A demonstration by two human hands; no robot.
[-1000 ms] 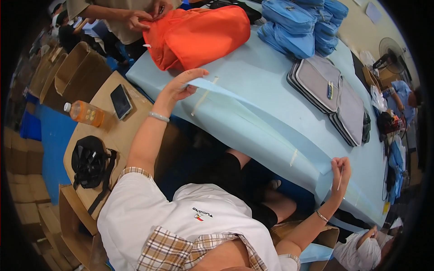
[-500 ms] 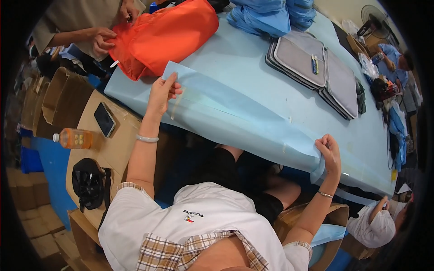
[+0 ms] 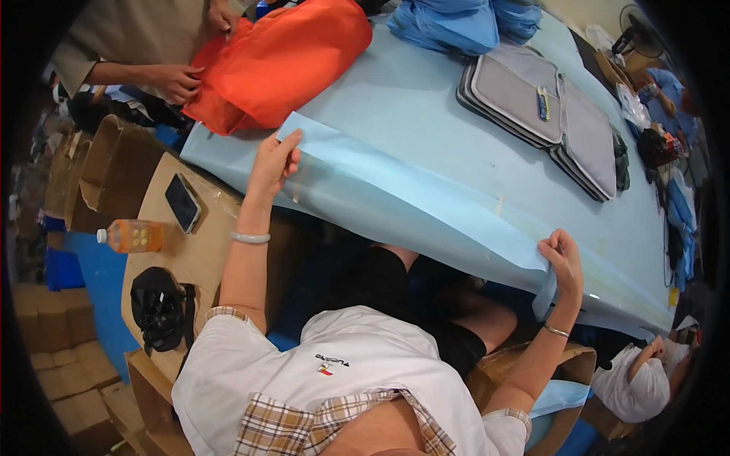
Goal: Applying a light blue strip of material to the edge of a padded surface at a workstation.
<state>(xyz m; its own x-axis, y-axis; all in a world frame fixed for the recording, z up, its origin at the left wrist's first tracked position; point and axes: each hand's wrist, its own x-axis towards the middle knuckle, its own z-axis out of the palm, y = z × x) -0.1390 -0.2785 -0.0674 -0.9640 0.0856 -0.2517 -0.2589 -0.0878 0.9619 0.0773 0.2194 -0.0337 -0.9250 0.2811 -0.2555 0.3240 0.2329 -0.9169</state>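
A long light-blue strip of thin sheet material (image 3: pixel 426 196) is stretched along the near edge of the blue-covered table (image 3: pixel 380 106). My left hand (image 3: pixel 275 163) pinches its upper left end between thumb and fingers. At the other end, my right hand (image 3: pixel 561 258) is closed on the strip's right end, where a short piece hangs below the fingers. Between my hands the strip spans smoothly, its near edge close to the table's edge.
A person's hand (image 3: pixel 173 82) touches an orange fabric bag (image 3: pixel 281 68) at the far left. Grey padded panels (image 3: pixel 517 99) with a small cutter (image 3: pixel 543 104) lie at right, near blue bundles (image 3: pixel 445 26). A phone (image 3: pixel 182 203), bottle (image 3: pixel 135 236) and black pouch (image 3: pixel 156 308) rest on cardboard at left.
The strip's surface has turned to show a broader, brighter, flatter face. Both hands keep their hold on its ends. The whole view has shifted slightly to the right.
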